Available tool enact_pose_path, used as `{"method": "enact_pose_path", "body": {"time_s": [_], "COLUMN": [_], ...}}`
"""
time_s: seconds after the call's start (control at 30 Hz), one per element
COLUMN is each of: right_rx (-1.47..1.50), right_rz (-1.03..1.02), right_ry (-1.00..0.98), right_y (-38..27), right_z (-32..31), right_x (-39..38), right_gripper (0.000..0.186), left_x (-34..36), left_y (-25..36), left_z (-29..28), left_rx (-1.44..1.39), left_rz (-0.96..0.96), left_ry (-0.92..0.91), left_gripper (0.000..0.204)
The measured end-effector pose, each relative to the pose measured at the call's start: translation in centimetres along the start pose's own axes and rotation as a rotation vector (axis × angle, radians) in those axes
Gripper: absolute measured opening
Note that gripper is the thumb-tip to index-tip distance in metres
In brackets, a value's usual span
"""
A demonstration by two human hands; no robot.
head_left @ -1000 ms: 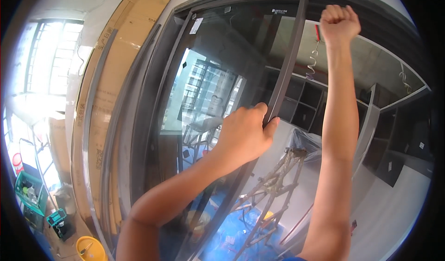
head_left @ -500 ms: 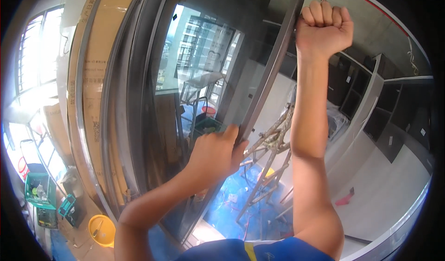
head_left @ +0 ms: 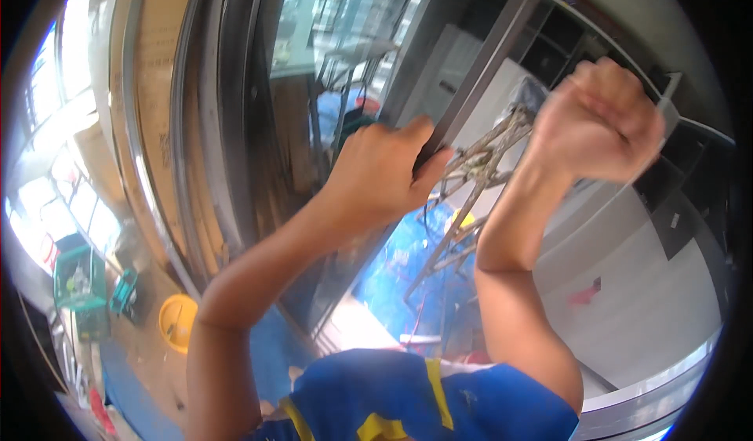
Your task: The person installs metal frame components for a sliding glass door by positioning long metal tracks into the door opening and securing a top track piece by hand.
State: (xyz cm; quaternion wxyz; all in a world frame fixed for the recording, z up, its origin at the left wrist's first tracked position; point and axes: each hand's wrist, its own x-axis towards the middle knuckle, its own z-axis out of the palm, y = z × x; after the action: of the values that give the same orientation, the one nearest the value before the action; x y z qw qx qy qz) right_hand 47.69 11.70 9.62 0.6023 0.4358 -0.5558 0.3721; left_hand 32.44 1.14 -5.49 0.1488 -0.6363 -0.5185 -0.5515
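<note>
My left hand grips the dark metal edge frame of a glass sliding panel, its thumb and fingers wrapped on the bar. A bright window and a stool show through or in the glass. My right hand is a closed, motion-blurred fist, raised to the right of the frame bar, with nothing visible in it. Behind it, past the doorway, stand dark cabinets and a rough wooden stepladder.
At left, long cardboard and metal profiles stand upright beside the panel. Lower left are a green crate and a yellow bucket. Blue sheeting covers the floor inside the doorway; a white wall is at right.
My right fist has dropped from high by the top of the doorway and shifted rightward over the last half second. My left hand stays on the bar; the view has tilted downward.
</note>
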Motion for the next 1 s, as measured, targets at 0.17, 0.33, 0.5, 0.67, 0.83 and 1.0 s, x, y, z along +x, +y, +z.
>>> {"method": "enact_pose_path", "body": {"time_s": [0.17,0.33,0.5,0.67,0.83,1.0], "right_rx": [-1.221,-1.026,-0.767,-1.247,-1.313,-0.982], "right_rz": [-0.364,-0.451,-0.498,-0.270,0.182,0.558], "right_ry": [-0.245,-1.110,-0.992,0.056,0.269,0.427], "right_y": [-2.2,1.3,3.9,-4.8,-0.7,-0.4], "right_z": [0.9,0.7,-2.9,-3.9,1.1,2.9], "right_x": [-9.0,-11.3,-9.5,-9.2,-22.8,-24.5], "right_gripper": [0.029,0.024,0.030,0.077,0.073,0.094], "left_x": [-8.4,-19.4,-19.7,-21.7,-23.2,-21.8], "left_y": [-1.9,-3.1,-3.6,-4.9,-6.0,-8.5], "left_z": [2.0,5.8,6.8,6.1,6.6,4.6], "left_rx": [0.063,0.142,0.141,0.098,-0.010,-0.191], "left_rz": [-0.138,-0.407,-0.390,-0.420,-0.346,-0.239], "left_ry": [-0.193,-0.092,-0.090,-0.233,-0.412,-0.594], "left_gripper": [0.034,0.029,0.033,0.031,0.031,0.029]}}
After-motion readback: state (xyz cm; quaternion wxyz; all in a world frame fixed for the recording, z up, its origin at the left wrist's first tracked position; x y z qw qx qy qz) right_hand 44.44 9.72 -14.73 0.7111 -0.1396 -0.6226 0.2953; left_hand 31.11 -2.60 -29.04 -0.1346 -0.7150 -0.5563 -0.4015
